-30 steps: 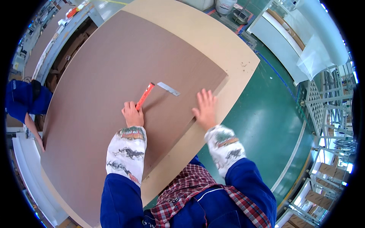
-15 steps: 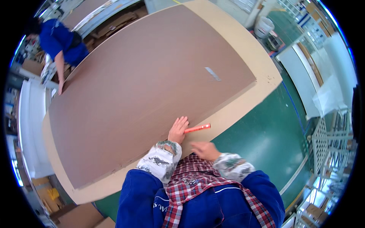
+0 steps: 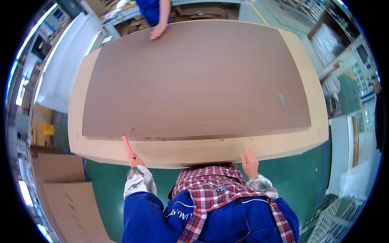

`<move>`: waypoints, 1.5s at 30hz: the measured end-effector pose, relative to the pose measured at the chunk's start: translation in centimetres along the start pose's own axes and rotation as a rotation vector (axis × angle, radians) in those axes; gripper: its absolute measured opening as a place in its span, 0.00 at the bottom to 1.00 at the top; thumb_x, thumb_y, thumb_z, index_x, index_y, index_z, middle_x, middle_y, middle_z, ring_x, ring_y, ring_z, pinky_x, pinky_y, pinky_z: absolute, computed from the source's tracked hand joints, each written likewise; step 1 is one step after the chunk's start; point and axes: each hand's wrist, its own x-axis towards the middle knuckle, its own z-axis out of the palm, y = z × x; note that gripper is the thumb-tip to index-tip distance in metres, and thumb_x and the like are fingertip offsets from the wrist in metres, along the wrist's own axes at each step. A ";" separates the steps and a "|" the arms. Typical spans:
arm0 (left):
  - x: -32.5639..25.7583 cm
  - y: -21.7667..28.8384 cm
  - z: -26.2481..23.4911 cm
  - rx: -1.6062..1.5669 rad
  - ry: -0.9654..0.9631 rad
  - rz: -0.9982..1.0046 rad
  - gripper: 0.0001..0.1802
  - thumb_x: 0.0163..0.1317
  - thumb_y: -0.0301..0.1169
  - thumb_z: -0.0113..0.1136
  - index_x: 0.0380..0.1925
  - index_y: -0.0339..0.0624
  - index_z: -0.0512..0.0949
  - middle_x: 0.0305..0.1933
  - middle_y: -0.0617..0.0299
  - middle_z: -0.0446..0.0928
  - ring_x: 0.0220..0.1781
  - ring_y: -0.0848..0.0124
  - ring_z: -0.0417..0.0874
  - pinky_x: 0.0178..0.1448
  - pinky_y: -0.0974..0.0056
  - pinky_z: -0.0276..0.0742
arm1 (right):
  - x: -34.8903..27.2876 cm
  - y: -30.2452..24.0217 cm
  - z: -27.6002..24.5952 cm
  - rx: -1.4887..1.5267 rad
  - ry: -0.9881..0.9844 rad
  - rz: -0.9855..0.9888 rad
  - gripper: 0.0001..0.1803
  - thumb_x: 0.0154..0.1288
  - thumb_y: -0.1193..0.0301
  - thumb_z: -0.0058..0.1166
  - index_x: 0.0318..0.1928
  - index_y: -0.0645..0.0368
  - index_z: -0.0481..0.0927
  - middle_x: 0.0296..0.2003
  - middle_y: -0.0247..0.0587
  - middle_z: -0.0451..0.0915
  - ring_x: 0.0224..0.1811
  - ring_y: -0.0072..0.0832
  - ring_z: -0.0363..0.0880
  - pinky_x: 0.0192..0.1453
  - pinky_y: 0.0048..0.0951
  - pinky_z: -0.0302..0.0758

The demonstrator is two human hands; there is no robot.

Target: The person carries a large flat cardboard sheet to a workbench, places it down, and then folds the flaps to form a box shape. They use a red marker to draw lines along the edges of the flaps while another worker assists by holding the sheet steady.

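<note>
Your left hand (image 3: 135,160) is closed around a red pencil-like marker (image 3: 128,146) at the near edge of the worktop (image 3: 202,152), toward its near left corner, and the marker's tip sits right at the near left corner of the large brown sheet (image 3: 194,77) that covers most of the pale worktop. Your right hand (image 3: 250,163) lies open, fingers spread, flat on the worktop's near edge, holding nothing. A small grey metal piece (image 3: 282,101) rests on the sheet near its right edge, well apart from both of your hands. At the far edge another person's hand (image 3: 156,31) presses on the sheet. The risk as I judge it: the sheet is wide and only loosely held, so if the person opposite pushes or lifts while your marker is on the corner, the sheet could slide and the mark go astray. Your right hand bears on the worktop, not the sheet, so it would not stop that slide. The metal piece could also skid off.
</note>
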 end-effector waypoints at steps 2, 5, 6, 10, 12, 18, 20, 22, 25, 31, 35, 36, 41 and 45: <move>-3.1 -1.7 -1.0 -0.001 0.027 -0.211 0.21 0.60 0.26 0.52 0.54 0.35 0.68 0.50 0.45 0.73 0.51 0.52 0.74 0.55 0.59 0.68 | 5.3 -0.8 0.6 -0.013 -0.064 -0.214 0.33 0.58 0.63 0.54 0.61 0.62 0.61 0.59 0.53 0.63 0.62 0.46 0.61 0.63 0.42 0.60; -9.3 -3.5 -2.9 -0.009 0.117 -0.236 0.19 0.60 0.30 0.54 0.50 0.36 0.71 0.45 0.47 0.76 0.46 0.53 0.77 0.51 0.59 0.71 | 12.2 -1.9 2.1 -0.270 -0.194 -0.441 0.44 0.57 0.54 0.54 0.65 0.67 0.50 0.66 0.54 0.50 0.69 0.46 0.45 0.69 0.48 0.45; -11.7 -3.8 -4.0 0.009 0.052 -0.290 0.18 0.59 0.30 0.54 0.50 0.37 0.72 0.45 0.47 0.76 0.46 0.53 0.77 0.52 0.59 0.71 | 13.9 -2.3 2.7 -0.325 -0.326 -0.473 0.50 0.53 0.49 0.54 0.65 0.69 0.47 0.67 0.57 0.45 0.70 0.48 0.41 0.70 0.51 0.41; -21.7 -4.3 -9.4 0.104 -0.053 -0.395 0.18 0.58 0.32 0.55 0.48 0.38 0.73 0.46 0.47 0.76 0.49 0.53 0.77 0.53 0.59 0.71 | 16.5 -3.9 5.7 -0.340 -0.534 -0.749 0.51 0.51 0.48 0.55 0.64 0.69 0.49 0.66 0.60 0.44 0.70 0.53 0.40 0.70 0.50 0.41; -25.5 -5.3 -11.9 0.204 -0.076 -0.474 0.17 0.58 0.33 0.56 0.47 0.39 0.74 0.44 0.46 0.76 0.47 0.52 0.77 0.51 0.57 0.71 | 16.7 -5.7 8.1 -0.296 -0.479 -0.834 0.50 0.52 0.48 0.55 0.64 0.69 0.49 0.66 0.59 0.44 0.70 0.52 0.40 0.70 0.50 0.42; -29.8 -12.6 -14.2 0.302 -0.124 -0.960 0.14 0.55 0.40 0.59 0.35 0.42 0.79 0.28 0.47 0.78 0.34 0.48 0.79 0.39 0.52 0.72 | 15.8 -15.3 16.6 -0.262 -0.435 -0.961 0.45 0.56 0.51 0.52 0.64 0.69 0.51 0.66 0.58 0.46 0.69 0.50 0.42 0.70 0.49 0.43; -28.7 -15.3 -14.5 0.316 -0.157 -0.938 0.16 0.55 0.43 0.58 0.34 0.42 0.79 0.29 0.46 0.78 0.35 0.48 0.79 0.40 0.50 0.72 | 15.5 -19.1 19.3 -0.252 -0.426 -0.967 0.44 0.56 0.51 0.52 0.63 0.69 0.51 0.66 0.58 0.47 0.69 0.50 0.42 0.70 0.49 0.43; -27.3 -17.4 -15.5 0.345 -0.283 -0.880 0.18 0.55 0.45 0.56 0.34 0.42 0.79 0.33 0.45 0.79 0.39 0.47 0.79 0.44 0.49 0.72 | 14.8 -22.5 21.6 -0.245 -0.411 -0.945 0.44 0.56 0.52 0.53 0.63 0.69 0.52 0.66 0.59 0.47 0.69 0.50 0.43 0.70 0.49 0.43; -22.8 -21.4 -17.8 0.311 -0.381 -0.800 0.18 0.54 0.46 0.58 0.33 0.42 0.79 0.32 0.46 0.79 0.38 0.47 0.79 0.43 0.49 0.72 | 14.4 -27.8 25.6 -0.249 -0.383 -0.929 0.45 0.55 0.52 0.53 0.63 0.69 0.52 0.65 0.59 0.47 0.69 0.51 0.42 0.70 0.49 0.43; -18.5 -31.2 -24.8 0.010 -0.270 -1.006 0.16 0.53 0.42 0.59 0.31 0.41 0.79 0.24 0.53 0.78 0.30 0.59 0.81 0.35 0.56 0.73 | 13.3 -34.8 30.9 -0.254 -0.359 -0.907 0.46 0.54 0.52 0.55 0.63 0.70 0.51 0.65 0.59 0.47 0.69 0.50 0.42 0.70 0.49 0.44; -18.6 -39.0 -27.6 0.124 -0.379 -1.201 0.16 0.53 0.41 0.57 0.29 0.38 0.79 0.23 0.53 0.79 0.29 0.60 0.81 0.35 0.57 0.73 | 12.8 -38.8 34.4 -0.252 -0.340 -0.895 0.46 0.54 0.52 0.55 0.63 0.70 0.51 0.65 0.59 0.47 0.69 0.50 0.42 0.70 0.49 0.44; -18.7 -40.4 -27.8 0.102 -0.334 -1.174 0.13 0.53 0.38 0.56 0.26 0.39 0.78 0.21 0.56 0.77 0.23 0.63 0.77 0.28 0.60 0.70 | 12.7 -40.0 35.5 -0.253 -0.339 -0.910 0.46 0.54 0.52 0.55 0.63 0.70 0.51 0.65 0.59 0.47 0.69 0.50 0.42 0.70 0.48 0.44; -19.4 -40.9 -26.4 -0.280 -0.100 -1.407 0.07 0.54 0.31 0.56 0.22 0.40 0.76 0.18 0.61 0.74 0.15 0.71 0.73 0.17 0.66 0.66 | 12.9 -46.1 40.5 -0.231 -0.395 -1.026 0.43 0.55 0.55 0.54 0.63 0.70 0.52 0.65 0.59 0.48 0.69 0.49 0.43 0.70 0.47 0.45; -19.7 -37.6 -25.9 -0.244 -0.278 -1.230 0.07 0.54 0.32 0.56 0.27 0.41 0.78 0.21 0.59 0.78 0.25 0.68 0.80 0.30 0.64 0.76 | 12.1 -53.1 46.1 -0.205 -0.390 -1.081 0.41 0.57 0.57 0.52 0.62 0.71 0.52 0.65 0.59 0.48 0.69 0.48 0.44 0.70 0.46 0.45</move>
